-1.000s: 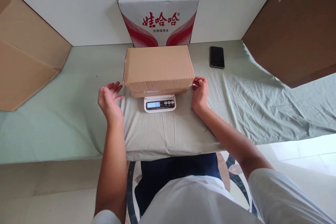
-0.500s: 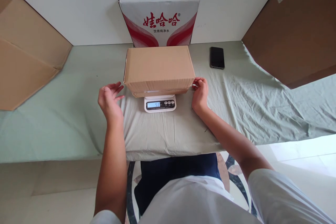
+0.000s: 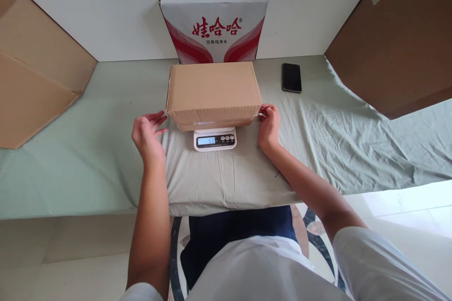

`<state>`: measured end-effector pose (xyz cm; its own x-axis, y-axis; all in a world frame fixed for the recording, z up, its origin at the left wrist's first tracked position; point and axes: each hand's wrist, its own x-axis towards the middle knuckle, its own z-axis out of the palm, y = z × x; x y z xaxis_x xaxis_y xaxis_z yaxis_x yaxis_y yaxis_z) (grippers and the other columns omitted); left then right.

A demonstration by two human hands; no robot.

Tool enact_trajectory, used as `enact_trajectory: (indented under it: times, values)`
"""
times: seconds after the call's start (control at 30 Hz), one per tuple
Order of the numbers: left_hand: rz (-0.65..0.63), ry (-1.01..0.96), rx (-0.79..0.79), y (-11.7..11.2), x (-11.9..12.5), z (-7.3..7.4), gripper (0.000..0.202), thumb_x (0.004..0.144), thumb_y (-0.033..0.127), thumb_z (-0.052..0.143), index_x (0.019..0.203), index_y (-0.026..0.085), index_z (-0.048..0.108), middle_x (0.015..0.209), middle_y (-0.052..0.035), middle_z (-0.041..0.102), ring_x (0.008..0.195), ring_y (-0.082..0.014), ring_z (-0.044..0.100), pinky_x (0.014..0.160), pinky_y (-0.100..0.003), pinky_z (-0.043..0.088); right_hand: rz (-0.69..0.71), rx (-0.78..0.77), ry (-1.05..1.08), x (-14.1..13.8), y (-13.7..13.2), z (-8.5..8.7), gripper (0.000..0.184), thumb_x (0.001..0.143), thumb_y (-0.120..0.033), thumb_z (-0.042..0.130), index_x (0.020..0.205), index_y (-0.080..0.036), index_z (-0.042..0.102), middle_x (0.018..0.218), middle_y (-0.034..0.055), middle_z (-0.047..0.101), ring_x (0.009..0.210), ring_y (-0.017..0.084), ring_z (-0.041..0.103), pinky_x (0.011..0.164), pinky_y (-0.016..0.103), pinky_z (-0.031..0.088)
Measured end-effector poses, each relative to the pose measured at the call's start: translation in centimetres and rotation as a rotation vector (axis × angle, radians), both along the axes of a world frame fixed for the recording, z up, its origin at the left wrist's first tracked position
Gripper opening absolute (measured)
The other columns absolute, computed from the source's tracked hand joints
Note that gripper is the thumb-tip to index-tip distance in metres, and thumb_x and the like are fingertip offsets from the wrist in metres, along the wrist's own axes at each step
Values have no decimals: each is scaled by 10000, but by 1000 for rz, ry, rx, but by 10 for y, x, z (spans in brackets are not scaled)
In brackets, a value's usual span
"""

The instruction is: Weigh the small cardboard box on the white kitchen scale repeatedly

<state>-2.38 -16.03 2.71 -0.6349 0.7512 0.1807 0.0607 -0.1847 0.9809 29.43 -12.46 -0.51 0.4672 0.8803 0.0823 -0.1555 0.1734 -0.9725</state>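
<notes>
A closed brown cardboard box (image 3: 213,85) rests on a small white digital scale (image 3: 215,146), covering most of its platform. The scale's lit display (image 3: 206,141) seems to read 53. Just left of the box's front corner is my left hand (image 3: 149,134), its fingers apart and nothing in them. On the other side, my right hand (image 3: 270,124) is by the front right corner with its fingers loosely curled. Its fingertips are partly hidden by the box edge, and I cannot tell whether they touch it.
Behind the box stands a white and red carton (image 3: 217,28) with Chinese print. A black phone (image 3: 291,77) lies at the back right. Large cardboard pieces flank the area, one at left (image 3: 38,75) and one at right (image 3: 395,42). A pale green cloth (image 3: 88,164) covers the surface.
</notes>
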Motion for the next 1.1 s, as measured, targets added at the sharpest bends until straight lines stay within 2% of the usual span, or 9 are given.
enact_trajectory:
  times: [0.47, 0.83, 1.1]
  values:
    - [-1, -5, 15, -1, 0, 0, 447, 927, 596, 586, 1015, 163, 653, 1185, -257, 837, 1001, -286, 846, 634, -270, 533, 0, -4, -5, 0, -1, 1, 289, 941, -577, 567, 899, -294, 606, 1009, -3, 662, 1009, 190, 650, 909, 341, 490]
    - [4, -29, 33, 3, -2, -3, 483, 869, 634, 603, 977, 167, 662, 1115, -230, 855, 948, -275, 854, 603, -255, 521, -6, 3, 27, 0, -2, 2, 239, 987, -492, 563, 883, -289, 635, 1007, -1, 680, 1011, 180, 665, 915, 323, 487]
    - [8, -34, 35, 4, -2, -2, 489, 853, 635, 606, 966, 163, 660, 1092, -239, 855, 926, -281, 854, 589, -256, 514, -10, 4, 21, -1, -1, 2, 260, 970, -522, 565, 879, -286, 626, 995, -1, 674, 998, 177, 661, 898, 317, 485]
